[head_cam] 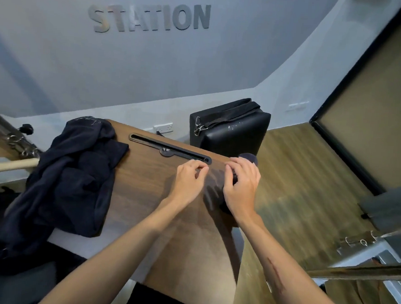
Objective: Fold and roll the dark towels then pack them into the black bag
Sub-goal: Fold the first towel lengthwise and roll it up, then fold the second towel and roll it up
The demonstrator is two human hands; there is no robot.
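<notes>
Fingers of the right hand point(240, 184) curl down around a dark rolled towel point(249, 158) at the right edge of the wooden table point(146, 188), in the middle right of the frame. One end of the roll peeks out past the knuckles; the rest is hidden or blurry. Fingers of the left hand point(188, 179) are bent, with the thumb and first finger tips close together. It is too blurry to tell if they pinch any cloth.

Big grey letters on the wall point(60, 58) at the top of the frame spell "STATION" point(150, 18). Letters above that word are cut off.

More dark towels point(73, 175) lie in a messy pile on the left side of the table and hang over its left edge. A long dark slot point(169, 148) runs along the table's far edge, just past the hands. A black bag point(231, 128) stands on the floor right behind the table, with its strap lying on top. Wooden floor point(305, 180) spreads out to the right of the table.
</notes>
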